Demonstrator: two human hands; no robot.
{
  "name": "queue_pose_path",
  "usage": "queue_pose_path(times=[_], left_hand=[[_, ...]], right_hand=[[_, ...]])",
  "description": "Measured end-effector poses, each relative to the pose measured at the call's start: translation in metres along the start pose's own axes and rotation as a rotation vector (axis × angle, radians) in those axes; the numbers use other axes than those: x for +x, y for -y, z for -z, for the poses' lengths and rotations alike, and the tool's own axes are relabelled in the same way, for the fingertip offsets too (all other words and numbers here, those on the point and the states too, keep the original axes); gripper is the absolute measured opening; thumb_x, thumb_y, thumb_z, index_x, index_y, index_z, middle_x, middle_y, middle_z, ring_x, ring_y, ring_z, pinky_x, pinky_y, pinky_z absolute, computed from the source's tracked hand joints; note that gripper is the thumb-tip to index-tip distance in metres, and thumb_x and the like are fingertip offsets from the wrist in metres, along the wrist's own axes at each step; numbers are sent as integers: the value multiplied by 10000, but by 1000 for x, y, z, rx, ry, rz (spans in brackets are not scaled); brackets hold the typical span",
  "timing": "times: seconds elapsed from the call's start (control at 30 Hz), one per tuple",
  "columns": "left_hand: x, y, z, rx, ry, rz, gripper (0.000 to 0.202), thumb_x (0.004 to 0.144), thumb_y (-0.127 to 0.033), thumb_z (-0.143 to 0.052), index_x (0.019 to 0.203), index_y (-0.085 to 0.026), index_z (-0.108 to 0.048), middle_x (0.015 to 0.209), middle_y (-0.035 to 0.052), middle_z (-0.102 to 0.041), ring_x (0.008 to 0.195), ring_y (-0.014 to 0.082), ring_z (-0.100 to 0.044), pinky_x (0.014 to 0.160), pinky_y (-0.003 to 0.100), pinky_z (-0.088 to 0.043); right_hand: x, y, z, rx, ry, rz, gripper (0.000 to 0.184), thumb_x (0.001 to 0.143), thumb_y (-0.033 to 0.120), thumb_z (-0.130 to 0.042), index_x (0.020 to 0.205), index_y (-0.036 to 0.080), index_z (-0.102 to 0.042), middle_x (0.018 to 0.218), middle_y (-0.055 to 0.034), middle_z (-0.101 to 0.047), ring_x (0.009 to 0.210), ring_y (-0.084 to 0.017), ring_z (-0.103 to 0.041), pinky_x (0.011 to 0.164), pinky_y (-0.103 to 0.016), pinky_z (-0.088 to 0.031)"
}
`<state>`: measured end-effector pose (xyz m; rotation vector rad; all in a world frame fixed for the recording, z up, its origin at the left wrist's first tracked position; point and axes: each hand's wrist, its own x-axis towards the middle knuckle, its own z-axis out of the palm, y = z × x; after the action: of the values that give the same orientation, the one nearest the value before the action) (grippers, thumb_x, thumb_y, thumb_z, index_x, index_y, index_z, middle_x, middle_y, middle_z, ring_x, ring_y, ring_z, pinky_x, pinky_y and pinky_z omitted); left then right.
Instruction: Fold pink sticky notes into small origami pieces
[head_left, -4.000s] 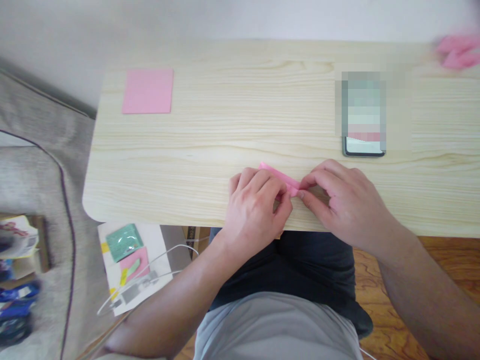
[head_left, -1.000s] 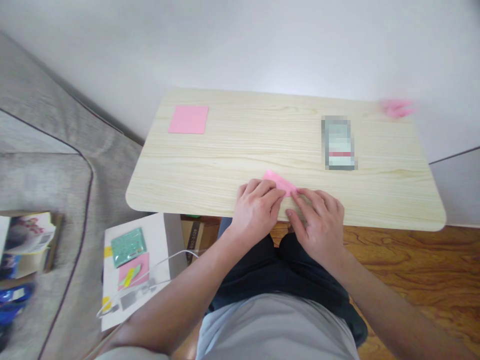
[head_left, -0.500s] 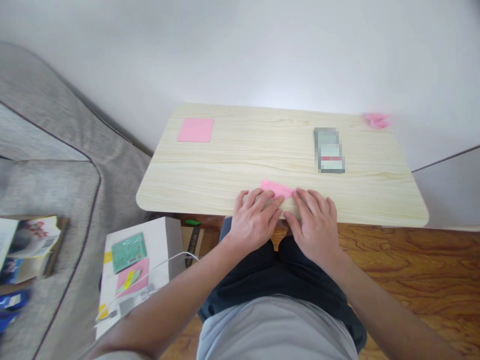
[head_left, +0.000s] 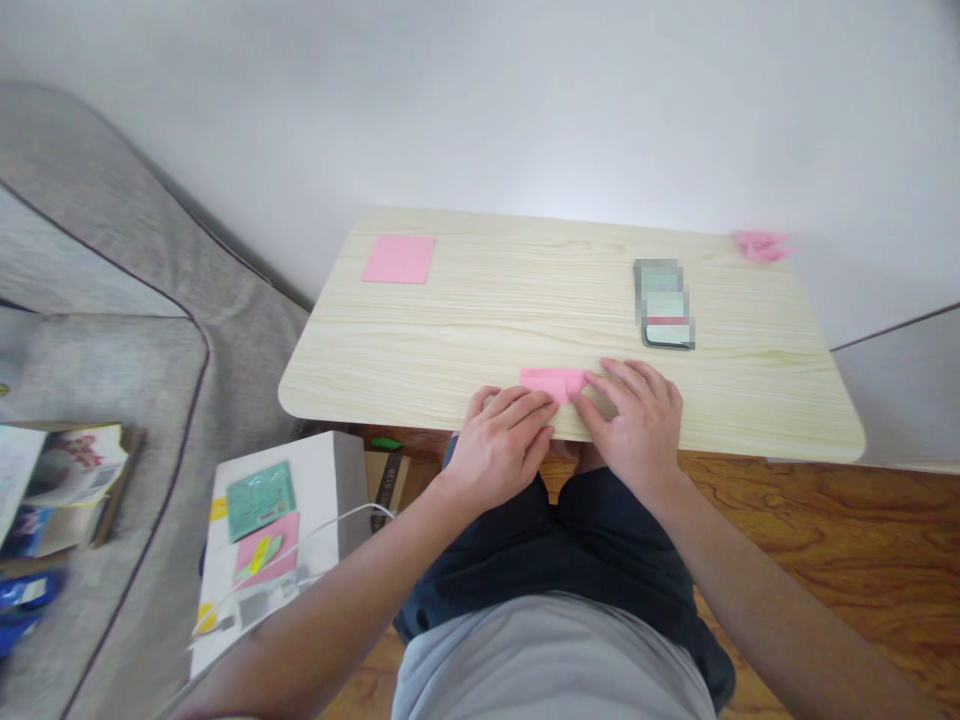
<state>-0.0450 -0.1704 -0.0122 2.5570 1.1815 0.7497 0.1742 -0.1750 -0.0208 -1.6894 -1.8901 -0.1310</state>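
A small folded pink paper (head_left: 553, 383) lies near the front edge of a light wooden table (head_left: 487, 320). My left hand (head_left: 501, 440) rests at the table's edge with its fingers curled over the paper's near left part. My right hand (head_left: 636, 425) lies on the table just right of the paper, fingers pressing its right end. Both hands keep the paper flat on the wood; part of it is hidden under the fingers.
A pink paper sheet (head_left: 398, 259) lies at the table's back left. A phone (head_left: 663, 303) sits at the right, a small folded pink piece (head_left: 762, 245) at the back right corner. A grey sofa (head_left: 90, 300) stands left; a white box (head_left: 262, 530) with packets and a cable sits below.
The head has pulled back, so the table looks smaller. The pink paper has turned from slanted to level along the table's edge, and both hands stay on it.
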Motion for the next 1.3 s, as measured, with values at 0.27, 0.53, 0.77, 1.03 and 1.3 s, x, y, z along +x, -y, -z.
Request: queue_pose_path(times=[0.27, 0.53, 0.77, 1.03, 1.3], left_hand=[[8, 18, 14, -11, -82, 107, 372, 953, -196, -595, 1309, -253, -688, 1392, 57, -696, 1363, 264, -555, 1182, 507, -349], [20, 23, 12, -28, -67, 115, 196, 956, -212, -617, 1022, -282, -788, 1199, 18, -768, 1207, 240, -610, 1086, 470, -394], [20, 18, 6, -53, -81, 133, 160, 964, -268, -645, 1028, -284, -791, 1152, 16, -778, 1156, 230, -621, 1065, 459, -399], [18, 10, 3, -73, -71, 145, 152, 973, -284, -636, 1018, -274, -780, 1117, 17, -771, 1123, 221, -622, 1026, 437, -423], [19, 12, 4, -52, -108, 220, 135, 956, -272, -644, 953, -270, -779, 1116, 27, -749, 1130, 231, -608, 1006, 430, -432]], right_hand=[[26, -13, 3, 203, 113, 41, 213, 868, 375, -791, 1053, 269, -800, 1114, -71, -747, 1096, -286, -622, 970, -475, -479], [41, -23, 4, 264, 224, 199, 130, 950, 244, -676, 955, 236, -805, 952, -62, -755, 967, -253, -619, 887, -439, -496], [24, -6, 7, 206, 219, 196, 160, 929, 182, -667, 999, 239, -799, 1071, -60, -758, 1059, -268, -612, 892, -462, -478], [9, 9, 9, 223, 239, 193, 91, 951, 309, -712, 985, 286, -794, 1089, -40, -767, 1055, -258, -621, 916, -470, -455], [13, 6, 7, 244, 268, 157, 124, 989, 336, -661, 976, 262, -760, 1056, -46, -768, 1032, -263, -624, 893, -467, -449]])
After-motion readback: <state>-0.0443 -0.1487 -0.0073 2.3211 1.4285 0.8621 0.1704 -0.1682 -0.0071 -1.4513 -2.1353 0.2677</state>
